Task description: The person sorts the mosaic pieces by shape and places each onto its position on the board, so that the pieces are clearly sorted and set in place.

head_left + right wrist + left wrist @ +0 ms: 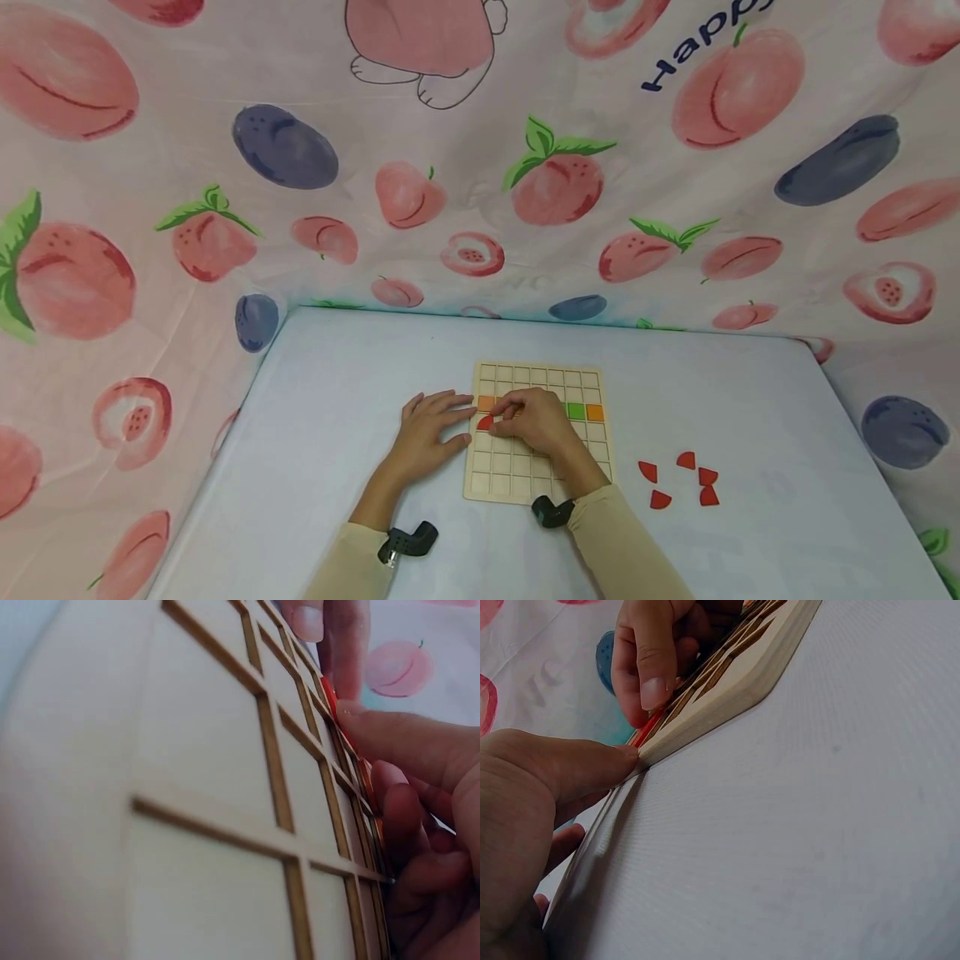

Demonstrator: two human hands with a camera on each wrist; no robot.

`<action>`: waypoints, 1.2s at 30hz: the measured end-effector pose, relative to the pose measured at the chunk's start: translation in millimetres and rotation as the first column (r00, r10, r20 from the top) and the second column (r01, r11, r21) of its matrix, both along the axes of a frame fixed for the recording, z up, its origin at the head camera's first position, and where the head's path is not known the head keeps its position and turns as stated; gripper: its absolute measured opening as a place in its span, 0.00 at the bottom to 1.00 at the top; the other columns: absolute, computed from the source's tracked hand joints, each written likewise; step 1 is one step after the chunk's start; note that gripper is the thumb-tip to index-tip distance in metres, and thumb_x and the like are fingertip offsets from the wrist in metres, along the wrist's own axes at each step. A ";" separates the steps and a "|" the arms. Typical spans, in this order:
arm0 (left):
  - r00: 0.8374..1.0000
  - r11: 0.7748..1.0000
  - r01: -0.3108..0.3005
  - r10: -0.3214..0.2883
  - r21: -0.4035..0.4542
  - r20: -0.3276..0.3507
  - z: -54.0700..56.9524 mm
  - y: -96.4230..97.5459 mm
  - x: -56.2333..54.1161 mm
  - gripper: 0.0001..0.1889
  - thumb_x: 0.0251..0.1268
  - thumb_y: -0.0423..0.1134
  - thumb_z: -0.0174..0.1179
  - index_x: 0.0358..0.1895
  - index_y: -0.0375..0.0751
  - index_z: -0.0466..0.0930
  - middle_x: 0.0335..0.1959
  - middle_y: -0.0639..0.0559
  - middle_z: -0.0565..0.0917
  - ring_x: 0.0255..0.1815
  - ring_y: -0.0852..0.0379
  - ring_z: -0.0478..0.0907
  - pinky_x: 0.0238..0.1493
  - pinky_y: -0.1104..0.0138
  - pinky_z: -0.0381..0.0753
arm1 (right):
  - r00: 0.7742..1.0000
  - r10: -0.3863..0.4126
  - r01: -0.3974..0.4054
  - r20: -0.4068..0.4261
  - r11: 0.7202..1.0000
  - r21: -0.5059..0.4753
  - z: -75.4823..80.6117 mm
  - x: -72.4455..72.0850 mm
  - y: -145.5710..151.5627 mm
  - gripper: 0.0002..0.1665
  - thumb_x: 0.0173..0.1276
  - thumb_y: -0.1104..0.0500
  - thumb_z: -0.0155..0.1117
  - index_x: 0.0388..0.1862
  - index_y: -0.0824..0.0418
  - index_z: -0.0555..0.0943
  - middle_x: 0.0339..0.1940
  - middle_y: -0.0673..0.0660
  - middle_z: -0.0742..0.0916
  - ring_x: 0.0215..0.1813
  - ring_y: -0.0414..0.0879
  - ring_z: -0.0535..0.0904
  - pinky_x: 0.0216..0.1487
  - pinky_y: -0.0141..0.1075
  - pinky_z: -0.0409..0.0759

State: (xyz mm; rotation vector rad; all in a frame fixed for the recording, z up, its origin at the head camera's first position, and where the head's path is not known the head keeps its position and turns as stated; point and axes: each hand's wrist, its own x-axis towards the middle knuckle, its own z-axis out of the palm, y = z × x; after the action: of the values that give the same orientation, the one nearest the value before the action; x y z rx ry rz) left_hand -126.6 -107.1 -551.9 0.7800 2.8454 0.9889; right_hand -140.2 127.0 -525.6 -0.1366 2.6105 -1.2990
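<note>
Head view: left hand [426, 432] spread, right hand [538, 421] pinching one red piece [484, 423] on one board [492, 482]; five loose red pieces [687, 461] nearby.

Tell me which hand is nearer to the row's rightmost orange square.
Right. The right hand is over the board, left of that orange square; the left hand is farther, at the board's left edge.

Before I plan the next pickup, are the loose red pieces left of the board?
No, the five loose red pieces lie right of the board on the table.
</note>
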 end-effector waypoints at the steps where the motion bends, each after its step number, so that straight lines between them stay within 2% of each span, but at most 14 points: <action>1: 1.000 1.000 -0.001 0.001 0.000 0.000 0.1 0.1 0.1 0.23 0.67 0.47 0.66 0.66 0.53 0.81 0.71 0.58 0.77 0.78 0.49 0.64 0.77 0.38 0.47 | 1.000 0.007 -0.006 0.006 1.000 -0.010 0.1 0.2 1.0 0.10 0.52 0.55 0.83 0.34 0.48 0.90 0.24 0.45 0.84 0.29 0.43 0.76 0.32 0.35 0.73; 8: 1.000 1.000 -0.002 0.002 0.004 -0.007 0.3 0.4 1.1 0.23 0.67 0.47 0.67 0.65 0.54 0.82 0.71 0.58 0.77 0.78 0.49 0.65 0.77 0.39 0.48 | 0.995 0.069 -0.057 0.072 0.987 -0.148 7.4 4.8 17.3 0.13 0.56 0.56 0.81 0.41 0.51 0.90 0.31 0.50 0.86 0.29 0.45 0.77 0.31 0.33 0.76; 15: 1.000 1.000 -0.010 0.010 0.002 -0.009 1.1 1.0 2.2 0.23 0.66 0.47 0.67 0.65 0.54 0.82 0.70 0.58 0.78 0.77 0.49 0.66 0.77 0.39 0.49 | 0.995 0.062 -0.049 0.079 0.986 -0.159 11.8 12.4 45.5 0.13 0.60 0.54 0.79 0.43 0.52 0.90 0.35 0.51 0.87 0.36 0.46 0.81 0.39 0.33 0.81; 21: 1.000 1.000 -0.018 0.018 -0.002 -0.001 2.1 1.0 2.6 0.23 0.66 0.46 0.67 0.65 0.53 0.82 0.70 0.58 0.78 0.77 0.49 0.66 0.77 0.39 0.49 | 0.993 0.109 -0.105 0.040 0.991 -0.083 21.8 15.1 81.4 0.13 0.62 0.52 0.78 0.44 0.52 0.90 0.36 0.50 0.88 0.37 0.45 0.80 0.39 0.32 0.80; 25: 1.000 1.000 -0.014 0.014 -0.007 -0.003 2.7 1.5 2.5 0.24 0.67 0.47 0.67 0.65 0.53 0.82 0.70 0.57 0.78 0.77 0.48 0.66 0.77 0.39 0.49 | 0.991 0.121 -0.120 0.055 0.992 -0.025 28.2 17.5 106.5 0.12 0.62 0.50 0.77 0.42 0.51 0.90 0.37 0.49 0.87 0.39 0.44 0.80 0.41 0.32 0.79; 36: 1.000 1.000 -0.015 0.015 0.007 -0.008 2.7 1.0 2.6 0.23 0.66 0.46 0.67 0.65 0.53 0.82 0.70 0.57 0.78 0.77 0.48 0.66 0.77 0.38 0.49 | 0.992 0.048 -0.064 0.113 0.988 0.144 39.2 29.8 161.5 0.09 0.61 0.47 0.78 0.37 0.47 0.89 0.41 0.47 0.89 0.45 0.45 0.80 0.46 0.36 0.80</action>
State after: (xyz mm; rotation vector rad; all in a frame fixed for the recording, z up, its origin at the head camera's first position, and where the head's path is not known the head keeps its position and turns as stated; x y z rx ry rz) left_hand -124.0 -106.1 -549.2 0.7657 2.8605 0.9999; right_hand -110.4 288.4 -486.4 -0.1106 2.5779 -1.0599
